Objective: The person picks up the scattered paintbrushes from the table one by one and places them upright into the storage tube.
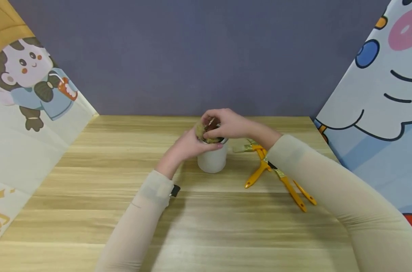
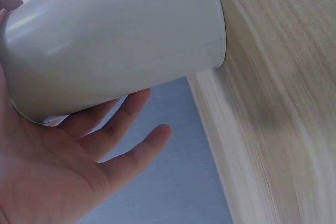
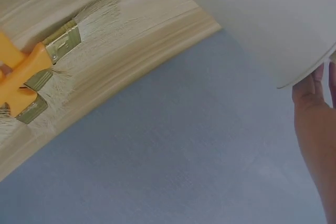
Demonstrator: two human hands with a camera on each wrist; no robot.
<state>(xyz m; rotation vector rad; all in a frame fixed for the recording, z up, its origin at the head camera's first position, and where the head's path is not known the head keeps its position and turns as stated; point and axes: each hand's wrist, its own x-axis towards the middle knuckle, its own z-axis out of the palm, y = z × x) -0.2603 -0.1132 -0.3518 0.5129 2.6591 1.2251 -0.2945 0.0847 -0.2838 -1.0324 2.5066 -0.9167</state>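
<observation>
A white cylindrical container (image 1: pixel 211 160) stands at the back middle of the table. My left hand (image 1: pixel 189 145) grips it near its rim, thumb across the front; in the left wrist view some fingers spread beside the container (image 2: pixel 121 35). Over the opening, my right hand (image 1: pixel 227 122) has its fingers curled down, thumb and fingertips at a clump of tan fibrous material (image 1: pixel 200 131) along the rim. The right wrist view catches the right hand (image 3: pixel 315 114) at the edge of the container (image 3: pixel 262 19). Most of the container's inside is hidden by the hands.
Several paintbrushes with orange handles (image 1: pixel 256 173) lie crossed to the right of the container, partly under my right forearm. Their pale bristles (image 3: pixel 100 17) show in the right wrist view. A dark grey-blue wall (image 1: pixel 202 56) rises behind the table; printed panels stand at both sides.
</observation>
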